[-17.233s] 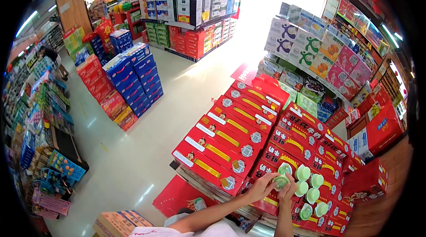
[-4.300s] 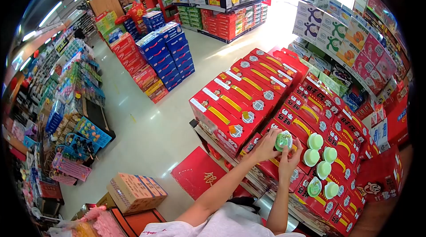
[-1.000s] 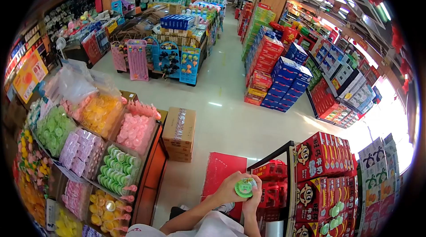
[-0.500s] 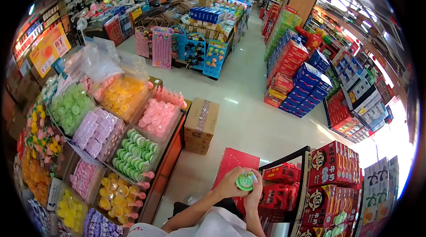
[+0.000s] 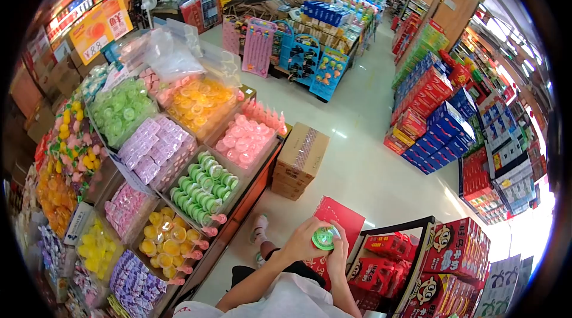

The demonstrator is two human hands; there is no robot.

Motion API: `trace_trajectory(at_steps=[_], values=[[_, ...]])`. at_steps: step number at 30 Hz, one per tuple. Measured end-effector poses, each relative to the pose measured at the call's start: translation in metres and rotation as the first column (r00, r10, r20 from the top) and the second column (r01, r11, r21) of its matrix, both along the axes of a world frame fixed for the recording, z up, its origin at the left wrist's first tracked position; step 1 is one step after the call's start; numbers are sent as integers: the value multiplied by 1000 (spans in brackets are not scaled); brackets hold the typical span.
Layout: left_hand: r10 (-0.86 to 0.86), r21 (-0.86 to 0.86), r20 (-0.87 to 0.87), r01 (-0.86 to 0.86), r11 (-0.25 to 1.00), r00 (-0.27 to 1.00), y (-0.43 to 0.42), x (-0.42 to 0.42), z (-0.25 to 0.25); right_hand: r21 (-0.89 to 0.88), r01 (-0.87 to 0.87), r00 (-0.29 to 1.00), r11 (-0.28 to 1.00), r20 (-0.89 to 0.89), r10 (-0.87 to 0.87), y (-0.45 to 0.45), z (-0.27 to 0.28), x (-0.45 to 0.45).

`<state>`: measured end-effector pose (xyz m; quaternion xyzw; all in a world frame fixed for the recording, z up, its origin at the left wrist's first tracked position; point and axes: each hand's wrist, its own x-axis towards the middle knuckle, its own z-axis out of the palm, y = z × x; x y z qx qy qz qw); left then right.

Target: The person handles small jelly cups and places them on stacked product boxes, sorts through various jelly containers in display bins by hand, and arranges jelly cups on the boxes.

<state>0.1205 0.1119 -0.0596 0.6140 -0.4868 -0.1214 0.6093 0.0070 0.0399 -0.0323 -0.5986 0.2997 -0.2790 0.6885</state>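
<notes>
A small round jelly cup (image 5: 325, 237) with a green rim and a clear, shiny top is held in front of my body. My left hand (image 5: 302, 239) wraps its left side, and my right hand (image 5: 339, 251) closes around the right. Both sets of fingers touch the cup, though its underside is hidden by them. To the left, a clear bin holds rows of similar green-and-white cups (image 5: 205, 187). Beside that bin are pink cups (image 5: 241, 142) and yellow-orange cups (image 5: 167, 240). Beneath my hands lies a red box or panel (image 5: 342, 214) with a flat top.
Cardboard boxes (image 5: 301, 151) stand on the floor at the end of the candy display. On my right, a dark-framed rack holds red packs (image 5: 381, 273) next to stacked red milk cartons (image 5: 456, 246). Blue and red boxes (image 5: 444, 130) are piled farther right along the aisle floor (image 5: 357, 121).
My view has turned left, so the displays sit farther right and a foot now shows below. The jelly cup stays in both hands, slightly tilted differently.
</notes>
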Motion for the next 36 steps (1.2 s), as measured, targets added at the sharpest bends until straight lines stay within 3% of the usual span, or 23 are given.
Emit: trace_trajectory(at_steps=[10,11,15,19,24,27,30,36], values=[[208,90,-45,-204,975,977,43,58,-9,-22,-272,936,962,-237,260,5,-19,76],[224,158,-16,-219,963,974,50,67,-18,-127,-345,930,930,-177,321,1,-46,85],[311,249,-49,-290,924,949,72,96,-41,-221,-571,814,790,-276,511,17,-39,118],[351,268,-68,-322,908,934,83,118,-53,-190,-611,784,768,-279,554,22,-70,136],[309,391,-118,-242,888,944,91,140,-67,-3,-618,768,786,-216,603,25,-104,164],[266,402,-145,-189,896,953,100,160,-76,-38,-615,775,788,-213,595,29,-114,185],[266,397,-179,-177,900,947,110,176,-85,-272,-625,780,731,-211,589,32,-133,209],[410,393,-88,-347,852,908,126,209,-124,-231,-696,712,680,-351,608,41,-157,259]])
